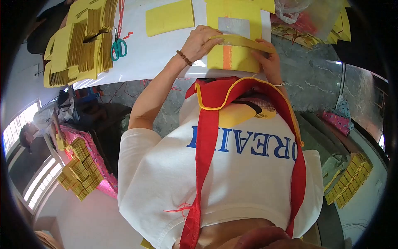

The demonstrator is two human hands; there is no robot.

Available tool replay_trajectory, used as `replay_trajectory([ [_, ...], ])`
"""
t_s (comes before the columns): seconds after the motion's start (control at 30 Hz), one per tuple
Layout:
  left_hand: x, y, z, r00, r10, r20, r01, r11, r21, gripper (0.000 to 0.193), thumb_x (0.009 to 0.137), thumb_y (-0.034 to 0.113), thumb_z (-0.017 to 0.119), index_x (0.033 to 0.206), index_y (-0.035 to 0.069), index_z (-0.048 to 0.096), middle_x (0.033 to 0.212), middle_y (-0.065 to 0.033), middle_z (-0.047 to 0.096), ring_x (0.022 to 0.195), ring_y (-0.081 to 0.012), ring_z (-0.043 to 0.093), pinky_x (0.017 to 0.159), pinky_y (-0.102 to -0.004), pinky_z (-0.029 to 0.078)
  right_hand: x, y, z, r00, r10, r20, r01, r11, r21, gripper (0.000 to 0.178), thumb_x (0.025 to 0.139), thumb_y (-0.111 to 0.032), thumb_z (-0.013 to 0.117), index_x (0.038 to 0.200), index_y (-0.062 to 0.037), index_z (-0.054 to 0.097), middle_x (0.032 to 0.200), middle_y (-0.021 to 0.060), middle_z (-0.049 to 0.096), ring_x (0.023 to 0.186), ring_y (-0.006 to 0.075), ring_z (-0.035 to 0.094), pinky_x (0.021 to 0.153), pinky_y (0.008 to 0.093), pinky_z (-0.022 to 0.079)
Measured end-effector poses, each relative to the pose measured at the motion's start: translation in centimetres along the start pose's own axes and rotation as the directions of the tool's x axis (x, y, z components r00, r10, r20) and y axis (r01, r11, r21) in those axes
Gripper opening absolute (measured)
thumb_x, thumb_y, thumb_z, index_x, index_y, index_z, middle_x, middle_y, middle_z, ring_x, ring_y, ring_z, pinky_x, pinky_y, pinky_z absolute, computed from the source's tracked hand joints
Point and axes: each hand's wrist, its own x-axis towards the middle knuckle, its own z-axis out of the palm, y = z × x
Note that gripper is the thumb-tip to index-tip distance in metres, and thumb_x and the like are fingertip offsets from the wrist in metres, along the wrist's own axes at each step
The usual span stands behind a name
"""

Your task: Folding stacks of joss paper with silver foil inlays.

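Several yellow paper sheets lie by the table's near edge, under both hands. One yellow paper piece (238, 40) is bent up into a long curved fold across them. My left hand (202, 42), below a brown bead bracelet, pinches the fold's left end. At the other end, my right hand (268, 59) has its fingers and thumb closed around the fold. An orange strip (227, 57) runs down the yellow paper nearest me, and a silvery-grey rectangle (234, 26) shows on the sheet behind. What lies beneath the fold is hidden.
On the white table (137, 58), green-handled scissors (119, 49) lie beside tall stacks of folded yellow paper (78, 45). A loose yellow sheet (170, 17) is behind my left hand. Clear plastic bags (296, 14) sit at the far right. Another person (31, 135) is at the left.
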Motion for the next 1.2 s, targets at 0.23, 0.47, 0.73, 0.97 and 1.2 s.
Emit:
replay_trajectory([
  [0.23,-1.7,2.1,-0.9,0.987,0.146,0.065,-0.146,0.989,0.005,0.027,0.081,0.011,0.058,0.108,0.011,0.061,0.102,-0.0113,0.062,0.098,-0.0315,0.055,0.085,-0.0405,0.045,1.2,-3.2,-2.3,0.882,-0.407,0.236,0.467,0.821,-0.33,0.023,0.074,-0.009,0.067,0.097,-0.0095,0.062,0.114,0.0085,0.061,0.112,0.0288,0.053,0.098,0.0392,0.033],
  [0.47,-3.7,5.0,-0.9,0.986,-0.122,0.11,0.121,0.993,0.013,0.021,0.092,0.022,0.051,0.093,0.002,0.055,0.077,-0.0163,0.058,0.073,-0.0339,0.058,0.063,-0.0408,0.046,-2.5,-3.1,-2.3,0.961,-0.108,0.253,0.19,0.926,-0.326,0.019,0.079,-0.015,0.063,0.098,-0.0107,0.065,0.105,0.0051,0.065,0.103,0.0232,0.056,0.092,0.0347,0.034],
  [0.73,-2.8,3.4,1.0,0.877,-0.481,0.021,0.478,0.866,-0.147,0.031,0.093,0.032,0.047,0.095,0.001,0.055,0.061,-0.0171,0.056,0.059,-0.0361,0.056,0.055,-0.0423,0.044,-0.7,-4.2,-1.1,0.947,0.229,0.225,-0.191,0.965,-0.177,0.034,0.082,-0.021,0.064,0.111,-0.0036,0.058,0.096,0.0096,0.066,0.083,0.0188,0.061,0.074,0.0292,0.046],
  [0.97,-2.3,0.6,2.9,0.809,-0.582,-0.082,0.522,0.776,-0.355,0.033,0.088,0.03,0.052,0.094,-0.001,0.06,0.062,-0.0166,0.059,0.055,-0.0284,0.057,0.053,-0.0374,0.043,0.4,-3.9,0.3,0.973,0.205,0.109,-0.209,0.978,0.02,0.045,0.082,-0.019,0.065,0.122,-0.0031,0.051,0.098,0.0098,0.066,0.083,0.0121,0.061,0.073,0.0259,0.048],
  [1.2,-1.2,0.2,2.2,0.749,-0.661,0.04,0.606,0.66,-0.445,0.031,0.085,0.028,0.059,0.093,-0.002,0.061,0.061,-0.0079,0.059,0.053,-0.0134,0.052,0.05,-0.0295,0.041,0.9,-3.1,0.6,0.979,0.201,0.026,-0.193,0.964,-0.185,0.044,0.08,-0.02,0.066,0.12,-0.0068,0.056,0.101,0.0127,0.066,0.087,0.0141,0.063,0.077,0.0264,0.048],
])
